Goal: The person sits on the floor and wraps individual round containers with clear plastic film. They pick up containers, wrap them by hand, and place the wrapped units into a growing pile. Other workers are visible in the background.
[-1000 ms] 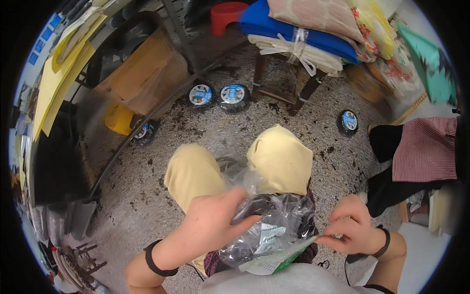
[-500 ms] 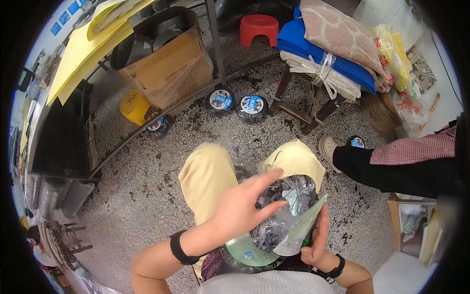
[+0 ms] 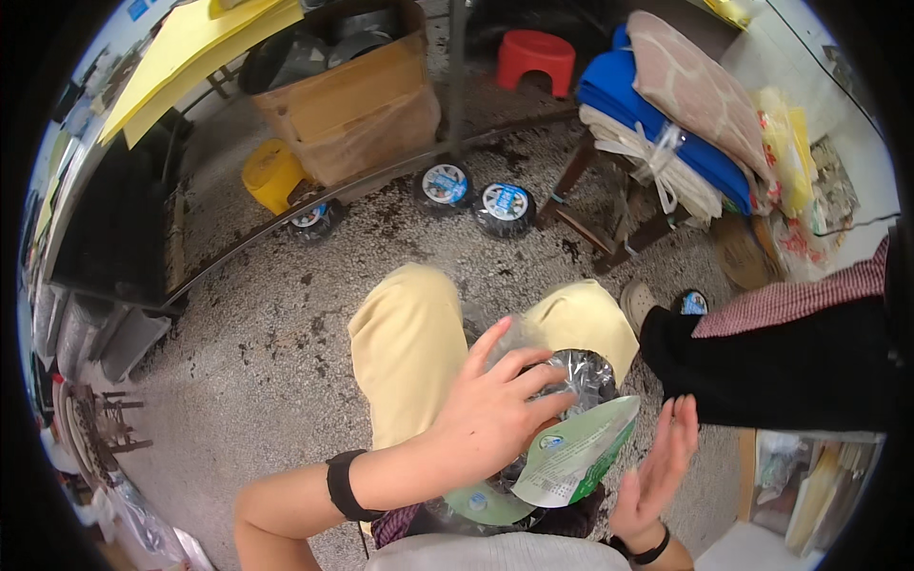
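Note:
In my lap lies a dark bundle [image 3: 590, 373] in clear, shiny plastic. A green and white printed label [image 3: 583, 459] leans tilted over its right side, and another pale green label [image 3: 487, 502] shows below. My left hand [image 3: 505, 404] lies across the bundle, its fingers spread and slightly bent over the wrap and beside the tilted label; its thumb is hidden. To the right of the label, my right hand [image 3: 659, 466] is raised with fingers stretched, apart from the label and holding nothing.
Dark wrapped round packs [image 3: 505, 205] with blue and white labels lie on the speckled floor. Beyond are a cardboard box [image 3: 357, 105], a yellow stool [image 3: 271, 178], a red stool [image 3: 536, 59] and a wooden stool stacked with folded cloths [image 3: 695, 105]. Another person's leg [image 3: 762, 357] reaches in from the right.
My right hand has let go of the label and moved right, opening. My left hand has come down onto the bundle with fingers spread. The label now leans lower, its print facing up.

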Demonstrator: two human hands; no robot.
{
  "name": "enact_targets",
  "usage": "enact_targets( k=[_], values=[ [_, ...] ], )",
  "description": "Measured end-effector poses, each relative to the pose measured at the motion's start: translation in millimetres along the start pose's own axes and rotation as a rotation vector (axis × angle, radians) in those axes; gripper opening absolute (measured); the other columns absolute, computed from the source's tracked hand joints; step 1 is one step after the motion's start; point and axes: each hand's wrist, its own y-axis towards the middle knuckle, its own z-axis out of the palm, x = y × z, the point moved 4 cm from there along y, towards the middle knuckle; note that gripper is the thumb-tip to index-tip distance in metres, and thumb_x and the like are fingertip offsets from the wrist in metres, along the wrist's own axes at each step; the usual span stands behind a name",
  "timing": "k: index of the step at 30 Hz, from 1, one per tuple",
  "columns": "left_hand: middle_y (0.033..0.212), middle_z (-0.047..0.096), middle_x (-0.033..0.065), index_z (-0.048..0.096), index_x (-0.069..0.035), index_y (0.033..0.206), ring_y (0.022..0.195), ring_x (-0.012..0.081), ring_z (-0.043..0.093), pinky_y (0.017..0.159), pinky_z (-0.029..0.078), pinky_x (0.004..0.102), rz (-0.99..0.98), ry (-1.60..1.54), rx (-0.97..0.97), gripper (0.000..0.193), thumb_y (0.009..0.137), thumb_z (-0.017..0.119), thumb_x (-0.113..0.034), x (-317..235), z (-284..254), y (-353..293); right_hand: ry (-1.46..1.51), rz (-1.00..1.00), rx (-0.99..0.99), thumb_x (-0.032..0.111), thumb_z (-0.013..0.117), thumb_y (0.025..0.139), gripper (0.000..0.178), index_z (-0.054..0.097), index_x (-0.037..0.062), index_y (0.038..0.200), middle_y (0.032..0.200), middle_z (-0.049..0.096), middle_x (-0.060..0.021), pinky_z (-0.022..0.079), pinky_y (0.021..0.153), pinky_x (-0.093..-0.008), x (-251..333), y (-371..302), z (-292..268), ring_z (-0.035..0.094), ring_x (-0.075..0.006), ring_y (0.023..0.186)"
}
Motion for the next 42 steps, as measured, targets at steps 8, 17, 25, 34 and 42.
enact_targets(
  k=[8,17,25,34,42],
  values=[
    [0.091,0.062,-0.0019,0.07,-0.015,0.106,0.091,0.0192,0.06,0.083,0.046,0.0357,-0.038,-0.249,-0.046,0.033,0.074,0.074,-0.014,-11,5,-18,-0.042,-0.072,-0.118,-0.002,0.049,0.067,0.048,0.04,0.0051,0.114,0.1,0.043,-0.0122,0.014,0.113,-0.0553,-16,28,18,0.045,-0.0288,0.1],
    [0.101,0.061,0.0015,0.068,-0.011,0.112,0.095,0.0241,0.058,0.081,0.046,0.0366,-0.024,-0.295,0.033,0.051,0.062,0.068,0.0,-4,32,-29,0.116,-0.086,0.262,0.039,0.066,0.082,0.07,0.04,0.0084,0.139,0.138,0.031,-0.0286,0.022,0.107,-0.0643,-20,-67,19,0.033,-0.0479,0.13],
    [0.106,0.057,0.0142,0.063,0.001,0.094,0.108,0.0308,0.055,0.101,0.041,0.0408,0.126,-0.173,0.14,0.029,0.067,0.066,-0.011,-21,49,-37,-0.176,-0.055,0.505,0.058,0.059,0.085,0.085,0.025,0.0159,0.15,0.154,0.008,-0.0317,0.011,0.108,-0.0693,-26,-41,53,0.015,-0.055,0.139],
    [0.122,0.059,0.0042,0.071,-0.013,0.1,0.124,0.0281,0.047,0.112,0.013,0.0568,-0.225,-0.422,0.063,0.019,0.081,0.068,-0.013,5,26,-50,0.144,0.029,0.516,0.058,0.055,0.088,0.09,0.009,0.018,0.154,0.157,-0.001,-0.0281,0.003,0.109,-0.0686,-44,-42,50,0.008,-0.0535,0.142],
    [0.1,0.06,-0.0036,0.067,-0.014,0.082,0.117,0.0231,0.045,0.108,0.009,0.0531,-0.281,-0.381,0.188,0.009,0.08,0.073,-0.021,-21,11,-25,0.056,-0.038,0.532,0.062,0.058,0.084,0.097,0.009,0.0177,0.154,0.156,0.003,-0.0284,0.004,0.109,-0.0685,-46,-48,54,0.01,-0.0535,0.141]
  ],
)
